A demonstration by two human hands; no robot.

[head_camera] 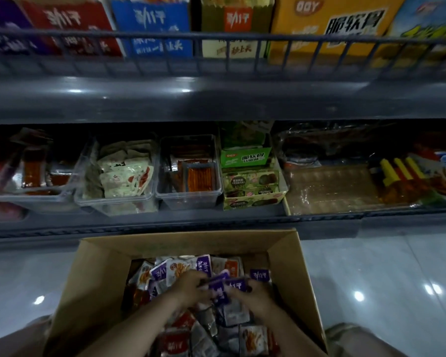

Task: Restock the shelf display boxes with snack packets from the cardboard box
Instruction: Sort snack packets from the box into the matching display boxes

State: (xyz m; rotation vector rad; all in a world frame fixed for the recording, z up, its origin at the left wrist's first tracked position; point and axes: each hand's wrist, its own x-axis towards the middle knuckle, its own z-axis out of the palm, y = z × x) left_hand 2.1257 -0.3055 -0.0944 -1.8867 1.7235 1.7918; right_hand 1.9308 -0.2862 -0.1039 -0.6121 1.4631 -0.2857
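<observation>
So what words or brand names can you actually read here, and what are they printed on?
"ODY" and "脆软骨": yellow box, top shelf.
"ODY 脆软骨": green box, lower shelf.
"劲仔": red box, blue box, and purple packets in the cardboard box.
Smaller print everywhere: too blurred to read.

The cardboard box (93,292) stands on the floor (371,279) before the lower shelf (165,222); snack packets (180,269) lie inside it.
</observation>
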